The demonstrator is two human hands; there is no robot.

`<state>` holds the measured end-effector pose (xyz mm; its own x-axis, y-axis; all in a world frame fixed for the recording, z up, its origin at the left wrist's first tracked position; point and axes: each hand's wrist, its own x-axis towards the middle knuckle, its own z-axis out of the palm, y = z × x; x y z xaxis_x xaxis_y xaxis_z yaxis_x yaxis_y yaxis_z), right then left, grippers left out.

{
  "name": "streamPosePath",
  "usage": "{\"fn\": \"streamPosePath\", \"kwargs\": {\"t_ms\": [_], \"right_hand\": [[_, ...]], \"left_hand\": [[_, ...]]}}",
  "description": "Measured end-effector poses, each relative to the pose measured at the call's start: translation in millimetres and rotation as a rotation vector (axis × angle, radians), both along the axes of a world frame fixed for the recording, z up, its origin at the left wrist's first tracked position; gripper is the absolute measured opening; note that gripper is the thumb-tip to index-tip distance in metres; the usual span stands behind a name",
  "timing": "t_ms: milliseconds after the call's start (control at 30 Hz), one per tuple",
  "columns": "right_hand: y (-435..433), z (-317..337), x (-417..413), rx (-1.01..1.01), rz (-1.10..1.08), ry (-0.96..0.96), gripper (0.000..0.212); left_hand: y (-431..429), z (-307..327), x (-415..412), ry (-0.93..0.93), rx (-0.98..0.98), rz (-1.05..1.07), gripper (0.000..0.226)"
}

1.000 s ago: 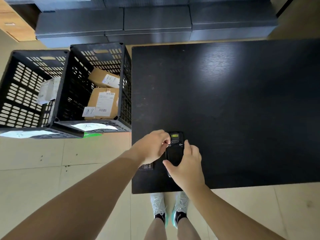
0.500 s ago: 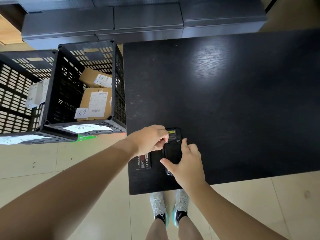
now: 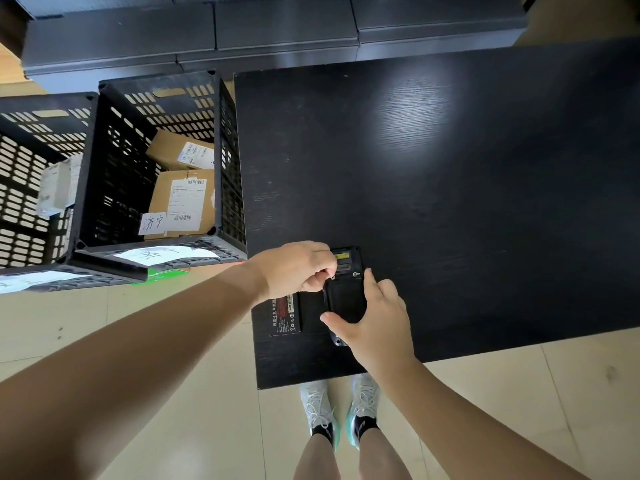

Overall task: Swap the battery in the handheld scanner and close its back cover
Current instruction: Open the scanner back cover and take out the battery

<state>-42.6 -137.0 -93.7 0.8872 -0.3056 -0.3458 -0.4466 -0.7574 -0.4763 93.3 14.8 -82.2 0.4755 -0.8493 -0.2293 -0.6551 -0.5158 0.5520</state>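
Scanner [image 3: 346,292] lies back-up near the near-left corner of the dark surface [image 3: 450,168], between your hands. Your right hand [image 3: 375,322] clasps its near end, thumb on the left edge, fingers [image 3: 369,280] on the right. Your left hand [image 3: 294,268] is curled, fingertips pinched at the scanner's upper-left edge. A loose battery [image 3: 284,315] rests just left of it.

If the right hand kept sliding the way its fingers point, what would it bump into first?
Likely nothing: beyond the scanner under the right hand, only bare black table lies ahead, as far as this view shows.
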Motion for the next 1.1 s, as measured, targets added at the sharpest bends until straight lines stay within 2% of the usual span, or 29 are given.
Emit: {"fn": "streamPosePath", "kwargs": {"t_ms": [300, 600, 833, 1100], "right_hand": [[-1.7, 0.3, 0.3, -0.019, 0.031, 0.012, 0.108], [-2.2, 1.1, 2.0, -0.041, 0.060, 0.019, 0.108], [-3.0, -2.6, 0.6, -0.016, 0.036, 0.002, 0.108], [-4.4, -6.8, -0.3, -0.012, 0.070, -0.003, 0.108]], "left_hand": [[0.1, -4.7, 4.3, -0.027, -0.017, -0.063, 0.028], [-1.2, -3.3, 8.4, 0.035, 0.028, -0.050, 0.034], [0.3, -6.0, 13.8, 0.045, 0.018, -0.056, 0.025], [-3.5, -0.3, 9.1, 0.049, 0.029, -0.015, 0.031]]}}
